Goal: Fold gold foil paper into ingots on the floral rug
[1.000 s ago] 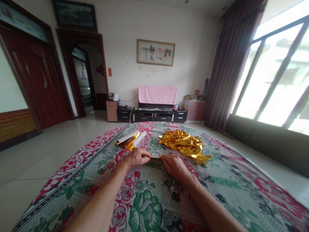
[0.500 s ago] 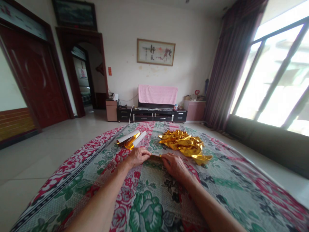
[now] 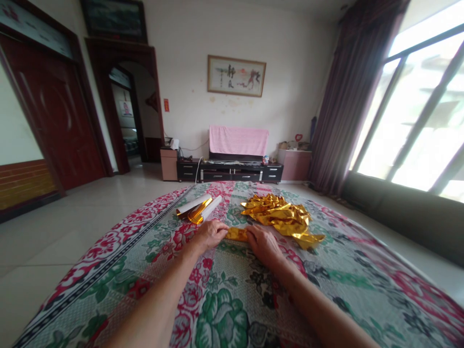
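Between my hands a small piece of gold foil paper (image 3: 237, 234) is stretched flat, just above or on the flowered cloth. My left hand (image 3: 211, 234) pinches its left end, and my right hand (image 3: 263, 242) grips the right end. Parts of the foil under the fingers are hidden. Beyond my right hand lies a heap of folded gold foil pieces (image 3: 279, 215), crumpled and overlapping. Past my left hand rest curled sheets of foil paper (image 3: 198, 209), gold on one face and white on the other.
A patterned tablecloth (image 3: 145, 270) in red, green and grey covers the round-edged table. Across the tiled floor stands a low black cabinet (image 3: 232, 175) with a pink cloth (image 3: 239, 140) above it. A curtain (image 3: 344, 106) and window are on the right.
The foil between my hands has turned from a thin dark edge to a broader bright gold face. Both hands still grip its ends. The view has shifted slightly.
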Tool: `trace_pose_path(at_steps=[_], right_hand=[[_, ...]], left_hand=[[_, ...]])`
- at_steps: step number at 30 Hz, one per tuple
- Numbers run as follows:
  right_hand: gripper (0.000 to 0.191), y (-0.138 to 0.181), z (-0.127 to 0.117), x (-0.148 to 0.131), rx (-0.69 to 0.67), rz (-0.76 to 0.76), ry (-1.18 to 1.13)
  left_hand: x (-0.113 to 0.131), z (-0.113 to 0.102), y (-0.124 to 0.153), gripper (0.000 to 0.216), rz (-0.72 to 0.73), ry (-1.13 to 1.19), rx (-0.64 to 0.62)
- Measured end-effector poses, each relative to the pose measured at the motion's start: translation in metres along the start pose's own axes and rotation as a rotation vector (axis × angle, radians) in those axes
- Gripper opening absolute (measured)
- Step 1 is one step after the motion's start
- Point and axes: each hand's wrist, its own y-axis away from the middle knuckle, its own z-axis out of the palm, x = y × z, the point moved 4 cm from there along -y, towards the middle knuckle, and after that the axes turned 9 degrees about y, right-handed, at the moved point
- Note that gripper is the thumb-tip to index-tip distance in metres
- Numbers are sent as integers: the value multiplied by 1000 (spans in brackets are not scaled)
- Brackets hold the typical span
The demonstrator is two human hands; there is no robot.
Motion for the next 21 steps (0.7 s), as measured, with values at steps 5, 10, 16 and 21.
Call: trace_pose_path(at_steps=[5, 10, 16, 21], right_hand=[[25, -4, 1, 1, -27, 24, 11], [24, -6, 3, 1, -49, 49, 45], [25, -5, 3, 1, -42, 75, 85], [23, -6, 4, 2, -48, 103, 75]], left_hand=[[4, 1, 0, 26, -6, -45, 12], [8, 0, 1, 27, -32, -76, 16], [9, 2, 1, 27, -41, -112, 13], [9, 4, 1, 32, -67, -102, 6]])
